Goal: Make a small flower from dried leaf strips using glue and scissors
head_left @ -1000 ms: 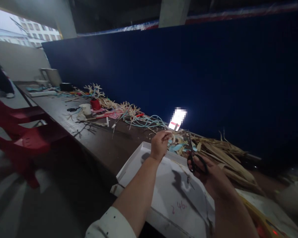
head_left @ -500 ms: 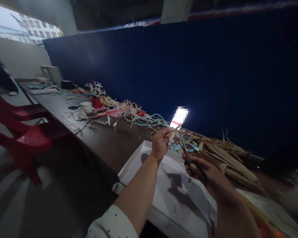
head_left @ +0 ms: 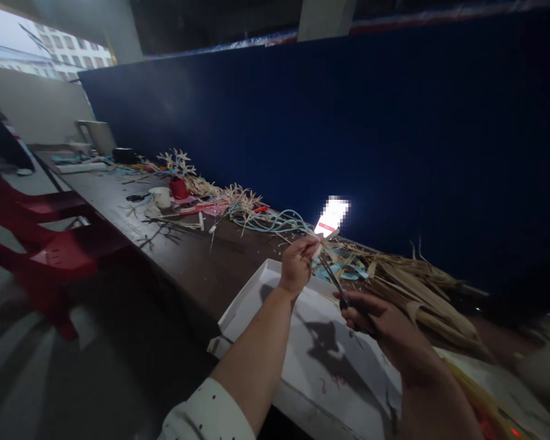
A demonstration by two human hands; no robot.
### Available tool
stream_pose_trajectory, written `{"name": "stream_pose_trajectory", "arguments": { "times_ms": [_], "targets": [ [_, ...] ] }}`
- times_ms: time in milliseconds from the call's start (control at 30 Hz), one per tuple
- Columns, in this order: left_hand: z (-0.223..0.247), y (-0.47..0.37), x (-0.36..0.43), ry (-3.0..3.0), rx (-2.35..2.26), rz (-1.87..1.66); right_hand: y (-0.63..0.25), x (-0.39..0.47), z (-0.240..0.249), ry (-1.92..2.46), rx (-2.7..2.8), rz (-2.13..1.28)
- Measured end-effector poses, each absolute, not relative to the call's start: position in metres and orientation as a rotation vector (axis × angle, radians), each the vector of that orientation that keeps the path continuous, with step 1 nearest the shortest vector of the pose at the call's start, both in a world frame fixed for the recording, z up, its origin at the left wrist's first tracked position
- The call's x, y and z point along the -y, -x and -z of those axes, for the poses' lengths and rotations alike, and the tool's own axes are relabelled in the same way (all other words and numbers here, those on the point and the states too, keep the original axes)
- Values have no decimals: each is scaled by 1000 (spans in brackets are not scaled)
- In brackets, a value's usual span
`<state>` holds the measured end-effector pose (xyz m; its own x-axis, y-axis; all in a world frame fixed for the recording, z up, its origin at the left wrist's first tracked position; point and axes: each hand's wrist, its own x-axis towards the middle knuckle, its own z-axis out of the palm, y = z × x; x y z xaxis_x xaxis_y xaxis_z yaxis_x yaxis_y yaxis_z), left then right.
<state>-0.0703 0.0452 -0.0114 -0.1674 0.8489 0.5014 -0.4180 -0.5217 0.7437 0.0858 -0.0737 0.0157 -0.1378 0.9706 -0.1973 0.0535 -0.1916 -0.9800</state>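
Observation:
My left hand [head_left: 297, 266] is closed in a pinch on a small pale strip of dried husk [head_left: 330, 234], held up over the far edge of a shallow white box lid [head_left: 245, 292]. My right hand [head_left: 363, 313] grips dark-handled scissors [head_left: 332, 278]. Their blades point up and left, with the tips just below the left fingertips and close to the husk strip. Whether the blades touch the strip cannot be made out. Behind the fingers a bright phone [head_left: 329, 221] leans upright. Handwritten red marks show on the lid, beside the shadows of both hands.
Dried husk leaves [head_left: 421, 284] lie in a heap at the right. Along the dark table [head_left: 187, 260] are pale blue cords [head_left: 275, 221], star-shaped husk pieces [head_left: 241, 198], a red spool [head_left: 178, 188] and a white cup [head_left: 160, 197]. Red chairs [head_left: 59, 256] stand left; a blue partition [head_left: 256, 122] runs behind.
The scissors' tips have shifted left to just under my left fingers, and the handles have come closer together. My left hand stays nearly in place with the strip.

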Motion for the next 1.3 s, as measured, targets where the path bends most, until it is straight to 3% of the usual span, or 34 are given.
{"name": "stream_pose_trajectory", "arguments": {
  "times_ms": [1300],
  "targets": [
    [14,75,-49,-1412,-739,-1973,-90,68,-8,1328,1115,-1336]
  ]
}}
